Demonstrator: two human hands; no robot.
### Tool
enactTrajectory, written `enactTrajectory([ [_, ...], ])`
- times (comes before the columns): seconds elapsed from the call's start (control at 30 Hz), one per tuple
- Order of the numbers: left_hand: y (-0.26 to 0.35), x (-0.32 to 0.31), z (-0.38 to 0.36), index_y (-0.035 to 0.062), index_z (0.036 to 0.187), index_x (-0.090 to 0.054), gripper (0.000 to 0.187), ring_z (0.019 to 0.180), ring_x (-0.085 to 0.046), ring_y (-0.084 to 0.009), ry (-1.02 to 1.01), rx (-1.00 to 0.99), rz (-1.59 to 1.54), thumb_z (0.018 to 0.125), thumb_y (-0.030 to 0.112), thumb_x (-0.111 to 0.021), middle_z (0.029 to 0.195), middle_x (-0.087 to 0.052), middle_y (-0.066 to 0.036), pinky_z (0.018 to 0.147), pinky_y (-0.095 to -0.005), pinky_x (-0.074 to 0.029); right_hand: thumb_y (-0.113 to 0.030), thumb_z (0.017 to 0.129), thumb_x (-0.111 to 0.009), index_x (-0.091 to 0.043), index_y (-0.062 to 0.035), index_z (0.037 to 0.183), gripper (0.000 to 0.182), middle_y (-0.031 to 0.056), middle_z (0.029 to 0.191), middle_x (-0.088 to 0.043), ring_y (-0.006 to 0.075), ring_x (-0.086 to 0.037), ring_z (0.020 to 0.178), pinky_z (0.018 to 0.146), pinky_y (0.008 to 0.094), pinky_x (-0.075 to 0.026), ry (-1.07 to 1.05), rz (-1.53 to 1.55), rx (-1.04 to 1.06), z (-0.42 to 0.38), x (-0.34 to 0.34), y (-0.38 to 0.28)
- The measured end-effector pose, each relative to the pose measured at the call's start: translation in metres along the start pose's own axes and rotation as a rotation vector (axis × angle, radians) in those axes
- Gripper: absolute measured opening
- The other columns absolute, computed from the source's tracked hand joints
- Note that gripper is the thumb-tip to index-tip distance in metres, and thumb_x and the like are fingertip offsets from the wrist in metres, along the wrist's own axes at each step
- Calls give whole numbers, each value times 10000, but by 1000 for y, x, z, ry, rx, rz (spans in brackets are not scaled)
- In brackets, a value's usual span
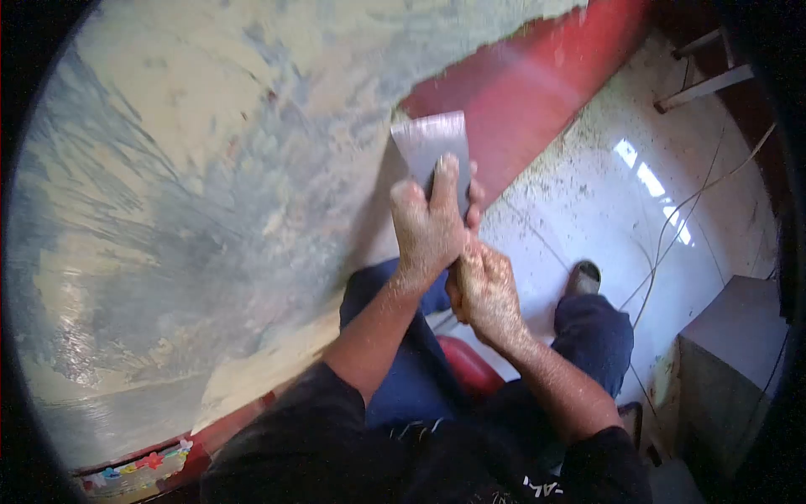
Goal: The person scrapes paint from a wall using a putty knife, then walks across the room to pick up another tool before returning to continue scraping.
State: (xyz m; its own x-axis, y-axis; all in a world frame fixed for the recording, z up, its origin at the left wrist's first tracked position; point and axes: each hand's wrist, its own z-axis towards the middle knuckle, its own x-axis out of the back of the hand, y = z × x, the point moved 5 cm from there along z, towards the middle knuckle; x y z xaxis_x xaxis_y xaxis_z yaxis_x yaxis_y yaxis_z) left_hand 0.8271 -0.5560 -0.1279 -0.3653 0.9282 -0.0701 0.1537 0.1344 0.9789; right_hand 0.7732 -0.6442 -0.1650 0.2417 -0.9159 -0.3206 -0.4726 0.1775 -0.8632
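A broad metal scraper (437, 141) lies with its wide edge against the panel surface (193, 160), where cream and grey patches border a red strip (525, 109). My left hand (428, 227) is closed around the scraper's lower blade, one finger stretched along its face and other fingertips showing at its right side. Just below, my right hand (489, 290) is closed in a fist right behind the left, where the scraper's handle would be; the handle itself is hidden. Pale dust covers both hands and the right forearm.
Scraped flakes lie scattered over the shiny tiled floor (588, 189) beside the panel. A thin cable (663, 244) curves across the tiles at right, near a grey box-like object (735, 336). Something red (470, 367) shows between my legs. A stool-like frame (705, 86) stands at upper right.
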Motion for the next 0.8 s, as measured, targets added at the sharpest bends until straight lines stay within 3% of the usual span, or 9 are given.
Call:
enactTrajectory([
  [0.1,13,-3,17,-46,830,-600,347,442,-504,-88,-24,-76,64,944,259,-479,587,-560,-48,373,-242,-390,-300,987,-374,-551,-15,828,371,11,508,-465,86,-423,401,374,269,-355,7,-72,155,20,3,7],
  [0.27,4,-1,8,-48,827,-606,345,436,-506,-94,1,-26,80,935,262,-499,585,-570,-47,377,-241,-397,-272,988,-372,-555,-16,823,355,18,521,-468,96,-423,409,383,282,-361,0,79,-61,10,-2,8],
  [0.47,14,-3,3,-44,828,-605,330,434,-506,-90,4,-31,74,937,247,-495,585,-569,-53,372,-241,-396,-280,986,-373,-555,9,841,371,10,551,-461,85,-449,478,427,297,-395,7,-32,75,6,-1,-3],
  [0.53,7,2,9,-38,829,-604,337,432,-502,-87,31,-52,73,936,264,-500,582,-565,-47,372,-239,-394,-293,985,-370,-556,13,849,383,19,554,-476,103,-454,462,432,299,-393,3,-61,-30,13,-1,5],
  [0.57,13,-2,17,-32,828,-599,357,434,-495,-81,33,-169,113,937,291,-498,579,-558,-37,373,-236,-390,-300,985,-357,-550,7,833,393,31,555,-490,120,-465,455,425,303,-390,15,-118,119,21,2,3],
  [0.6,7,-6,19,-25,851,-605,342,453,-503,-86,-10,-115,124,934,287,-496,607,-570,-40,392,-239,-401,-307,985,-345,-544,2,818,404,43,557,-503,138,-477,447,418,308,-388,35,-178,268,28,5,2],
  [0.67,35,-20,17,-11,897,-616,318,490,-518,-95,-73,-67,125,927,279,-491,662,-594,-46,430,-244,-424,-314,985,-333,-533,-7,797,412,56,568,-521,152,-491,444,405,311,-377,20,-42,119,23,3,-23],
  [0.7,36,-27,13,-18,832,-613,360,457,-487,-57,-53,-59,142,941,302,-490,617,-579,-25,365,-226,-368,-312,986,-332,-513,-20,812,384,64,588,-540,141,-503,444,381,306,-367,-55,43,77,22,8,-24],
  [0.8,-24,-39,15,-25,950,-627,363,698,-585,-128,-297,-318,-44,945,306,-480,756,-618,-50,662,-268,-481,-463,940,-377,-509,-94,764,429,22,519,-464,100,-399,367,332,244,-308,150,196,158,30,41,-20],
])
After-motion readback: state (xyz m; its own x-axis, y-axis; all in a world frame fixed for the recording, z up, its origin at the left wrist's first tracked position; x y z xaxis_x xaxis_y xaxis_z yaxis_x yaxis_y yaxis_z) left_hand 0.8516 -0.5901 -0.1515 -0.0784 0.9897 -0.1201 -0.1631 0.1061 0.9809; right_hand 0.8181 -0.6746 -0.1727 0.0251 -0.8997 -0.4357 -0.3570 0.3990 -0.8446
